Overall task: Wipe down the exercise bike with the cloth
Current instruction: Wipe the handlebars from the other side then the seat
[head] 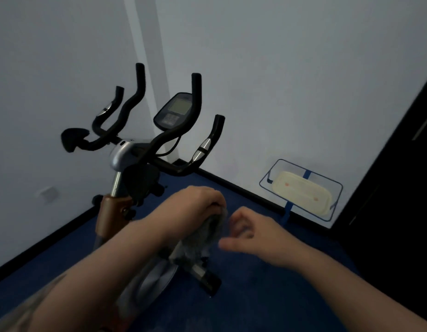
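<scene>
The exercise bike (pixel 126 154) stands ahead in the room's corner, with black handlebars, a grey console screen (pixel 175 111) and an orange-brown frame post. My left hand (pixel 195 202) grips the top of a grey fluffy cloth (pixel 200 238), which hangs down in front of the bike's flywheel and base. My right hand (pixel 250 233) is just right of the cloth, blurred, its fingers loosely curled close to the cloth's edge. I cannot tell whether they touch it.
Blue carpet (pixel 255 295) covers the floor. A cream tray-like object sits inside a blue taped rectangle (pixel 301 190) low against the right wall. A dark door or cabinet (pixel 399 188) stands at the far right. White walls meet behind the bike.
</scene>
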The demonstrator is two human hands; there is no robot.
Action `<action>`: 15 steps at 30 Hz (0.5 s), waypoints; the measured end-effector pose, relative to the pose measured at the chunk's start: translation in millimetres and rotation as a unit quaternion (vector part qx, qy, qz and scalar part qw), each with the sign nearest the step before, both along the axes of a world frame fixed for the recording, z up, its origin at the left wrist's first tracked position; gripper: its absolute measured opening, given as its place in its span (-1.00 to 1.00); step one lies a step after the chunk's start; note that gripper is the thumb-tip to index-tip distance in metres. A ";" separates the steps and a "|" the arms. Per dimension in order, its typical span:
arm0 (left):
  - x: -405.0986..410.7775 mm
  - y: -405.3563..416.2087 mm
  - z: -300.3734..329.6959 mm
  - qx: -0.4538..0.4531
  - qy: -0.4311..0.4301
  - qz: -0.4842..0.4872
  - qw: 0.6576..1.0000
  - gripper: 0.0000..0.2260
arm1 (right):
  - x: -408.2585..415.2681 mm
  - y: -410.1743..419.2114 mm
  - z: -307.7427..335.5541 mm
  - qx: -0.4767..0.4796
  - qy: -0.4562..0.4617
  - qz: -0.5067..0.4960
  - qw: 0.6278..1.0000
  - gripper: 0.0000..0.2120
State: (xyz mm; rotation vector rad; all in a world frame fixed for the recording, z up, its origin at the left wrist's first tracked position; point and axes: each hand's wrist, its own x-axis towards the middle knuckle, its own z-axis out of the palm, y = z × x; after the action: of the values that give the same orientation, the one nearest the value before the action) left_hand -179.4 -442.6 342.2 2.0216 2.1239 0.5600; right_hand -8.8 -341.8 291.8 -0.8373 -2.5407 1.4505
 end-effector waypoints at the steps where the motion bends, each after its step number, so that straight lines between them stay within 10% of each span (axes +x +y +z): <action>1: 3.1 -1.7 3.4 -0.010 0.016 0.012 1.000 -0.84 | -2.8 -6.2 -7.6 0.015 -0.001 -0.004 1.000 -0.43; 11: 2.1 -34.1 12.2 -0.044 0.057 0.088 0.994 -0.87 | -4.5 -0.8 -13.6 0.172 0.087 -0.001 0.981 -0.95; 15: -2.8 -47.8 -11.8 -0.059 -0.006 0.145 0.988 -0.95 | 2.2 17.0 -1.5 0.240 -0.003 0.049 0.970 -0.79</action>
State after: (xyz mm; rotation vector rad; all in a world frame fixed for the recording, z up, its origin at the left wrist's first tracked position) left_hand -182.2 -490.4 330.4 1.6565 2.3989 0.4686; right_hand -6.7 -324.8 290.4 -0.6411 -2.7881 0.7839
